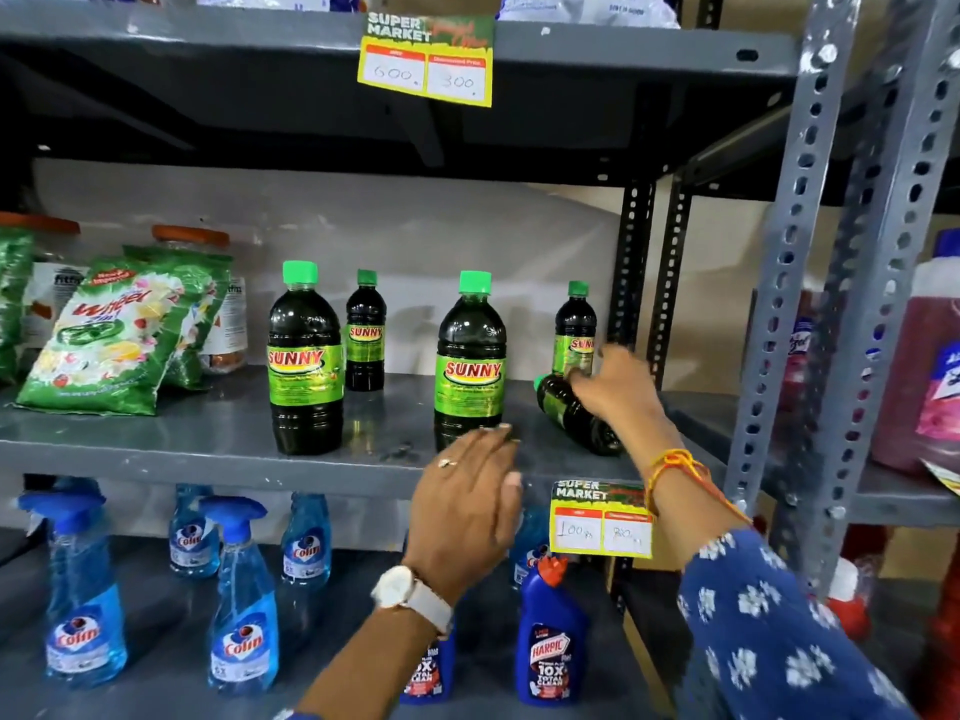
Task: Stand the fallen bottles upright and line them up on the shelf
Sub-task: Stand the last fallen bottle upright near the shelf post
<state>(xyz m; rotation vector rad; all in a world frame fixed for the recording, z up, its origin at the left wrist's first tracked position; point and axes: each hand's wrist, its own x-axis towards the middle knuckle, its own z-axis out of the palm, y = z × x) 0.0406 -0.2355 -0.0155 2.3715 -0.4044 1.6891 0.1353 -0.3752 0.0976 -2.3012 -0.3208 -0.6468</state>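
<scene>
we are gripping the fallen bottle [576, 415] near the shelf [208, 433] right edge with our right hand [613, 387]; our left hand [467, 506] is hovering unclenched, holding nothing.

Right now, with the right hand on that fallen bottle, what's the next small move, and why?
Probably close the right hand around the fallen bottle and tip its cap end up. It is the only one lying down; four others stand upright, and the left hand hovers free.
</scene>
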